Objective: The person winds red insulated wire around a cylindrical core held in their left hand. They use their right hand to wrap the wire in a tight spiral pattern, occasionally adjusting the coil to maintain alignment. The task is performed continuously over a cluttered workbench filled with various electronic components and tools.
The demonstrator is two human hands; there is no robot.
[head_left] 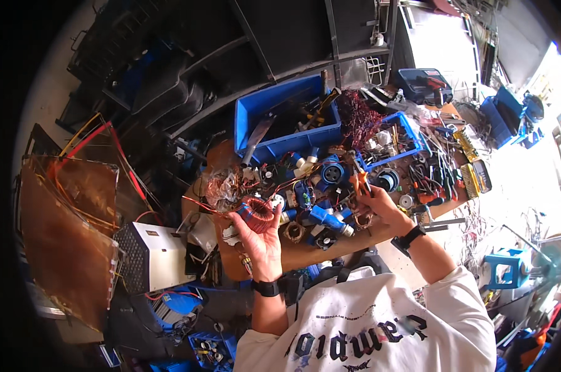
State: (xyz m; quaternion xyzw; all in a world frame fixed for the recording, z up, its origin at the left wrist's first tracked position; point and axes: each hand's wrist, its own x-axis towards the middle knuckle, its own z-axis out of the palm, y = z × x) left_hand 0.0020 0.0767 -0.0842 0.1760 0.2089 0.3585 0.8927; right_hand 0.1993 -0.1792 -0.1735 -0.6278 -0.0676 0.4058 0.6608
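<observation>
Both forearms rise from the lower edge, bare below short white sleeves, each with a dark band at the wrist. The left hand is lifted palm up, its fingers curled upward in a closed grip. The right hand reaches further forward, wrist bent, fingers folded in a closed grip. The two hands are held well apart.

Wire coil: between left-hand fingers. Pliers: at right-hand fingertips. Connector plugs: on bench between both hands. Bin: beyond the fingers.
</observation>
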